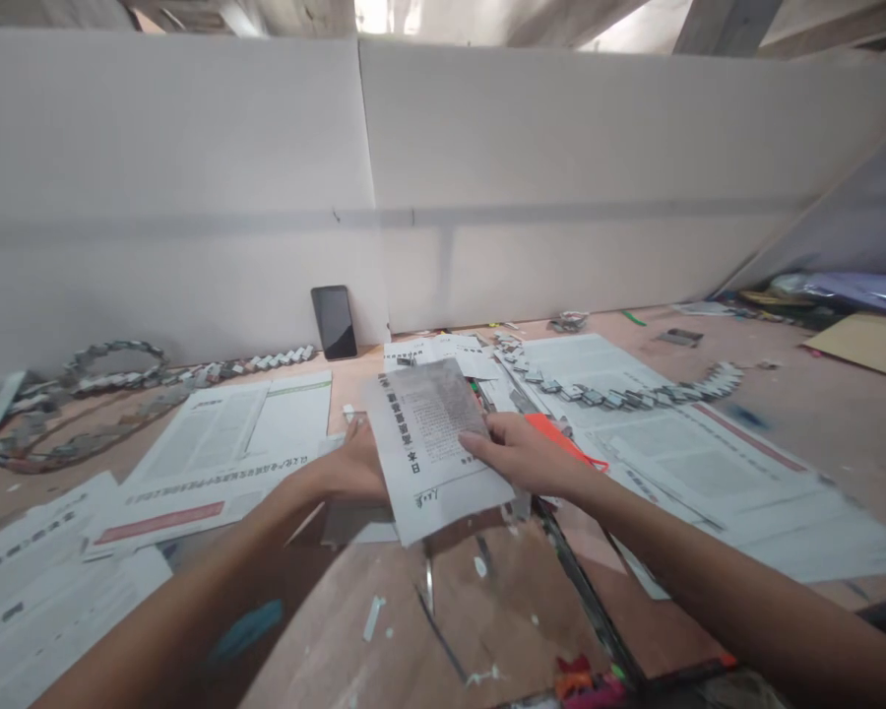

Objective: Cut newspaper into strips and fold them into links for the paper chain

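Note:
My right hand (524, 453) pinches a small printed sheet of paper (432, 448) by its right side, thumb on top. The sheet is held slightly tilted above the table, with large black characters and a grey block of text. My left hand (359, 465) is at the sheet's left edge, partly behind it. Most of its fingers are hidden, so I cannot see whether it grips anything. Close to the left hand lies a pale piece of paper (358, 524). Just beyond the right hand is a bright orange item (553, 433).
Printed sheets (207, 458) spread at left, and a stack (753, 492) at right. A folded-paper chain (620, 397) crosses the right-hand papers; more coiled chains (118, 359) lie at back left. A phone (335, 322) leans on the white wall panel (177, 197). Paper scraps (373, 617) dot the table.

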`<state>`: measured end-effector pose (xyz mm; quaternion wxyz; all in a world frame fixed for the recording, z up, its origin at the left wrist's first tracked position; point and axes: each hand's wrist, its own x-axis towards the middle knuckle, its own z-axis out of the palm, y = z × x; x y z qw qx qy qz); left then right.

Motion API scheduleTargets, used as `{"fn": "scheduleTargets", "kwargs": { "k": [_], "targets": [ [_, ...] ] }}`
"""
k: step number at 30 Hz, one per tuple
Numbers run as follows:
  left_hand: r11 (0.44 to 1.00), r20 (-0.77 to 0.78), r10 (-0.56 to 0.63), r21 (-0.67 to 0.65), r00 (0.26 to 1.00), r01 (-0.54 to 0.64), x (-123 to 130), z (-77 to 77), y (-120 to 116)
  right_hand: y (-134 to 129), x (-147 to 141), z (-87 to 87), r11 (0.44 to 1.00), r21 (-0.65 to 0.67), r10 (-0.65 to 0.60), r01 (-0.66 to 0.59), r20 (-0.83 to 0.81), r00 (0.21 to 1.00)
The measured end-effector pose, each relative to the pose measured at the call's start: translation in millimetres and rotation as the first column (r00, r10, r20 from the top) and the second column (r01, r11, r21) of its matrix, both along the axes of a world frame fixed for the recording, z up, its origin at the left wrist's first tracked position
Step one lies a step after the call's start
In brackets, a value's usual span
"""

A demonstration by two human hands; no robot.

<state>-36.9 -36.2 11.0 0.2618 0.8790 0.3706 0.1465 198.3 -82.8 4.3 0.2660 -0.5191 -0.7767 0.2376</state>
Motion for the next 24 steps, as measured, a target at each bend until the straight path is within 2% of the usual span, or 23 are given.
{"fn": "scheduleTargets", "kwargs": {
  "k": [2,4,5,7,8,10,11,13,16,18,20,22,24],
  "targets": [
    [0.983,0.203,-0.049,-0.166,0.978,0.084,0,11.6,-3,11,1,15.2,1.0,-0.013,0.008,-0.008,-0.034,0.999],
    [0.918,0.465,-0.019,-0.341,0.885,0.199,5,22.4,-10,18,2,25.3,0.998,-0.042,0.036,-0.039,-0.068,0.997],
    [0.88,0.561,0.019,-0.403,0.828,0.252,10,26.4,-15,19,2,28.4,0.997,-0.05,0.049,-0.053,-0.075,0.996],
    [0.811,0.698,0.186,-0.507,0.692,0.293,22,30.4,-27,18,1,31.6,0.998,-0.012,0.066,-0.067,-0.066,0.996],
    [0.779,0.722,0.306,-0.565,0.621,0.273,29,30.5,-33,16,0,32.2,0.997,0.041,0.062,-0.06,-0.053,0.997],
    [0.753,0.716,0.547,-0.647,0.433,0.12,43,28.8,-43,9,-5,32.1,0.985,0.17,0.005,-0.002,-0.021,1.0],
    [0.739,0.711,0.619,-0.671,0.333,0.059,49,27.7,-48,6,-9,31.6,0.975,0.22,-0.035,0.038,-0.016,0.999],
    [0.723,0.724,0.656,-0.684,0.213,0.1,58,26.2,-56,-1,-16,30.4,0.957,0.265,-0.112,0.119,-0.042,0.993],
    [0.76,0.792,0.592,-0.61,0.15,0.221,63,24.7,-65,-11,-26,28.6,0.957,0.236,-0.127,0.17,-0.185,0.974],
    [0.768,0.8,0.585,-0.6,0.136,0.225,63,22.2,-67,-16,-28,27.4,0.966,0.194,-0.105,0.169,-0.3,0.948],
    [0.732,0.752,0.644,-0.659,0.14,0.173,63,18.7,-67,-19,-27,25.8,0.976,0.165,-0.07,0.139,-0.37,0.927],
    [0.676,0.684,0.717,-0.73,0.134,0.103,63,15.8,-65,-19,-21,23.5,0.982,0.157,-0.039,0.103,-0.368,0.929],
    [0.614,0.617,0.782,-0.787,0.087,0.066,62,14.7,-62,-16,-14,20.6,0.987,0.145,-0.022,0.074,-0.332,0.943]
  ]
}}
